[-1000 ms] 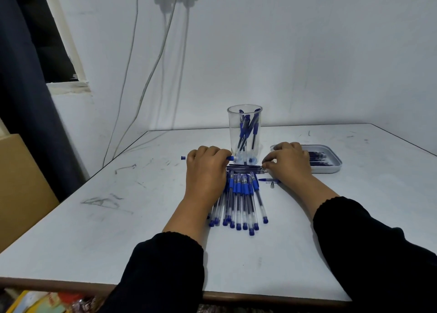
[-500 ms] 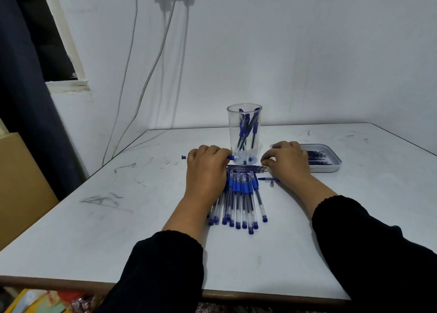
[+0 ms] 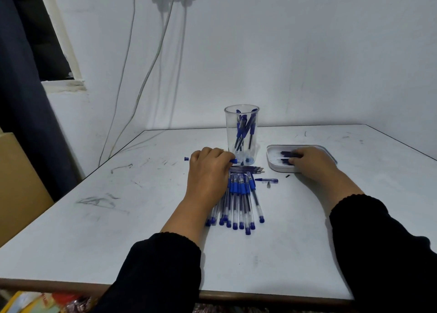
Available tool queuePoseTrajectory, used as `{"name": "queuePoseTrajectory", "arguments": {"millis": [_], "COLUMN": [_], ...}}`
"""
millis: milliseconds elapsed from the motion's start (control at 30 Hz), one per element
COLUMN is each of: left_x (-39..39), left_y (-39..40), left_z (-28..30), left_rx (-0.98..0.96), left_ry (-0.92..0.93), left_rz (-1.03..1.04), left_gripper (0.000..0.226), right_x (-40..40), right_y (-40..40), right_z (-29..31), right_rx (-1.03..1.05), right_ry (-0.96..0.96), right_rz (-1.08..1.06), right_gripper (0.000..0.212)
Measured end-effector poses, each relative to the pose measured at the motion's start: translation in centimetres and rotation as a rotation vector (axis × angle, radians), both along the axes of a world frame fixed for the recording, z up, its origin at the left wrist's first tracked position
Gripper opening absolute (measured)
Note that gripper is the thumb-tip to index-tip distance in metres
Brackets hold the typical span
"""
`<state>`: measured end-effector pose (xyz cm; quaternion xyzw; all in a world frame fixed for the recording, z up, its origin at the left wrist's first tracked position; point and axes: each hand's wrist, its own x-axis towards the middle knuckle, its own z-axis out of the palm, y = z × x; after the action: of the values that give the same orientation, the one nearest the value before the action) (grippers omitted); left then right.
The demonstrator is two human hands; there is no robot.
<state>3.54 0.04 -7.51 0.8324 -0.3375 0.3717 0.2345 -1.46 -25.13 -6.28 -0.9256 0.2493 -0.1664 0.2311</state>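
Note:
A row of several blue-capped pens [image 3: 238, 201] lies side by side on the white table [image 3: 142, 218]. My left hand [image 3: 208, 170] rests over their far ends and grips a pen [image 3: 233, 161] held crosswise, with a blue end showing on each side of the fist. A small stack of thin refills [image 3: 248, 169] lies just beyond the row. My right hand [image 3: 312, 165] reaches into the shallow white tray [image 3: 273, 163], fingertips on the dark pieces [image 3: 287, 154] in it; whether it pinches one is unclear.
A clear plastic cup [image 3: 241, 123] with several blue pens stands behind the refills. A loose blue pen part [image 3: 268, 180] and a small tip [image 3: 268, 185] lie right of the row. Wall and cables are behind; a brown box is at the far left.
My right hand has moved right, from the refill stack to the tray. My left hand has stayed in place with the pen.

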Motion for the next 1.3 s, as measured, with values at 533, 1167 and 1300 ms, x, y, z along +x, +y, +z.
{"name": "queuePoseTrajectory", "arguments": {"millis": [533,1167,1300], "left_x": [-0.1,-0.1,-0.1], "left_y": [0.0,0.0,0.1], "left_z": [0.0,0.0,0.0], "left_rx": [0.0,0.02,0.017], "left_ry": [0.001,0.019,0.017], "left_rz": [-0.012,-0.022,-0.023], "left_gripper": [0.018,0.016,0.016], "right_x": [0.6,0.7,0.0], "right_y": [-0.1,0.3,1.2], "right_z": [0.0,-0.2,0.3], "right_rx": [-0.137,-0.099,-0.1], "right_ry": [0.06,0.046,-0.103], "right_rz": [-0.147,-0.138,-0.107], "right_gripper": [0.029,0.018,0.021]}}
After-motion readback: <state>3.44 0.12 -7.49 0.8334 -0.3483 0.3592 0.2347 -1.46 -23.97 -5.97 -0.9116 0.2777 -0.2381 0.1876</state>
